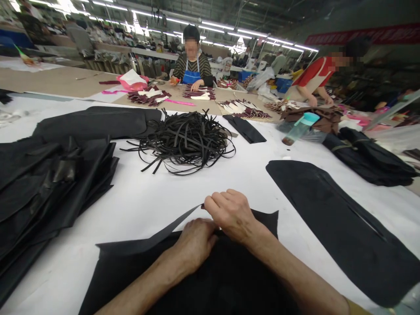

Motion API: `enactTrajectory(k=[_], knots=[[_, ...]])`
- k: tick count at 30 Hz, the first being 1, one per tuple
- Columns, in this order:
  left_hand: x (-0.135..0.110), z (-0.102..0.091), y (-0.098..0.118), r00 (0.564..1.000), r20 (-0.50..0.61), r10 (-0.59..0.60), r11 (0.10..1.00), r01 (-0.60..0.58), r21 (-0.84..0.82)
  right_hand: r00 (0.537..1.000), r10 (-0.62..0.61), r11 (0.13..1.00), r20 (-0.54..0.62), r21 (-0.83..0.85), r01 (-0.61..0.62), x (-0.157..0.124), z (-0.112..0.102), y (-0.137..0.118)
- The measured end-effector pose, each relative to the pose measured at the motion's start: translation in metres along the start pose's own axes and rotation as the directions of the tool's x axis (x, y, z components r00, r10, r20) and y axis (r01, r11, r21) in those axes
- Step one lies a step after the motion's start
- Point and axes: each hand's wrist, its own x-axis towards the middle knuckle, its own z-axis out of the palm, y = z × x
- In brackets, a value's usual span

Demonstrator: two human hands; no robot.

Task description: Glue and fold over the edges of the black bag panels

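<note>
A large black leather-like sheet (226, 275) lies in front of me on the white tabletop, its far edge raised. My right hand (229, 214) is closed on that edge, pulling up a narrow flap that stretches to the left. Just below it, my left hand (197, 245) is closed on the same sheet, with its fingertips partly hidden behind the edge. Both hands nearly touch each other. Beyond them sits a tangled heap of thin black strips (188, 138). To the right lies a long black panel (334, 218) with a slit in it.
Stacked black sheets (42, 188) lie at the left, with more black panels (95, 122) behind. A water bottle (300, 129) and a folded black bundle (370, 155) are at the right. Across the table, one person (193, 65) handles maroon and white pieces; another person (315, 81) leans over.
</note>
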Motion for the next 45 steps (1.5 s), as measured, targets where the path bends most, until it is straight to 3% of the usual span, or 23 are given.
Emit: enactTrajectory(k=[2, 5, 9, 13, 16, 20, 23, 29, 35, 41, 45], knots=[[0.002, 0.002, -0.003, 1.0, 0.022, -0.017, 1.0, 0.016, 0.025, 0.993, 0.062, 0.997, 0.099, 0.031, -0.065, 0.001, 0.019, 0.003], [0.005, 0.005, -0.004, 0.999, 0.036, -0.027, 0.998, 0.025, 0.053, 0.975, 0.179, 0.982, 0.131, 0.037, -0.185, -0.005, 0.032, 0.01], [0.007, 0.006, -0.003, 0.999, 0.047, -0.019, 0.996, 0.015, 0.085, 0.922, 0.351, 0.925, 0.165, 0.089, -0.368, -0.032, 0.02, 0.021], [0.007, 0.008, -0.004, 0.999, 0.052, 0.012, 0.993, -0.018, 0.116, 0.839, 0.457, 0.751, 0.296, 0.377, -0.542, -0.068, 0.012, 0.021], [0.007, 0.011, -0.004, 0.998, 0.05, 0.035, 0.988, -0.042, 0.147, 0.862, 0.362, 0.724, 0.356, 0.475, -0.5, -0.085, 0.018, 0.011], [0.005, 0.014, -0.005, 0.998, 0.029, 0.047, 0.977, -0.052, 0.206, 0.888, 0.238, 0.853, 0.393, 0.353, -0.385, -0.089, 0.029, -0.002], [-0.001, 0.013, -0.01, 0.998, 0.003, 0.057, 0.966, -0.056, 0.253, 0.89, 0.241, 0.912, 0.386, 0.222, -0.344, -0.087, 0.035, -0.004], [-0.038, -0.006, -0.041, 0.998, -0.062, -0.011, 0.947, 0.03, 0.321, 0.91, 0.23, 0.942, 0.347, 0.155, -0.297, -0.09, 0.042, -0.001], [-0.071, -0.022, -0.069, 0.98, -0.145, -0.133, 0.955, 0.165, 0.244, 0.917, 0.241, 0.931, 0.319, 0.19, -0.311, -0.09, 0.041, -0.01], [-0.07, -0.016, -0.072, 0.963, -0.188, -0.193, 0.956, 0.227, 0.186, 0.929, 0.224, 0.847, 0.296, 0.412, -0.335, -0.06, 0.046, -0.043], [-0.071, -0.013, -0.072, 0.948, -0.252, -0.195, 0.961, 0.236, 0.145, 0.922, 0.232, 0.825, 0.31, 0.44, -0.356, -0.04, 0.055, -0.062]])
